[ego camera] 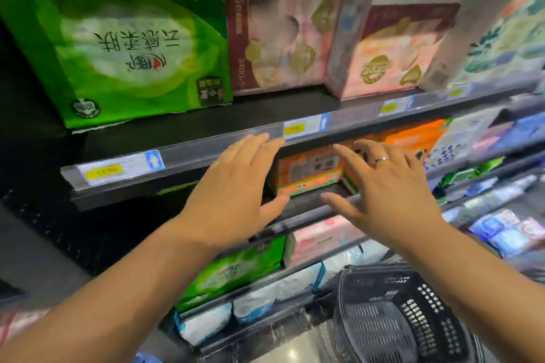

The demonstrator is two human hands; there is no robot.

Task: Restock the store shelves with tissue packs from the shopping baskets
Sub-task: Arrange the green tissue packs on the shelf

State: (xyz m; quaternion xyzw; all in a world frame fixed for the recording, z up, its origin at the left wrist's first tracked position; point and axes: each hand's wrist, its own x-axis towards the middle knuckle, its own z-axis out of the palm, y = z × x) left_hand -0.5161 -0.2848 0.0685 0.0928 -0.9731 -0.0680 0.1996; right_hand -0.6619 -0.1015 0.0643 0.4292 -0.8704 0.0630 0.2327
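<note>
An orange tissue pack (309, 174) sits on the second shelf (306, 209), set back under the upper shelf's rail. My left hand (233, 188) is open just left of the pack, fingers spread and pointing up at the rail. My right hand (383, 188), with a ring on one finger, is open just right of the pack and partly covers a second orange pack (413, 138) beside it. Neither hand holds anything. A black shopping basket (392, 312) stands at the lower right; what lies in it cannot be made out.
The top shelf (206, 127) carries a big green tissue pack (124, 38), pink and maroon packs (280, 38) and a floral pack (501, 29). Price tags (118, 168) line the rail. Lower shelves hold green (233, 271), pink (318, 239) and white-blue packs (277, 289).
</note>
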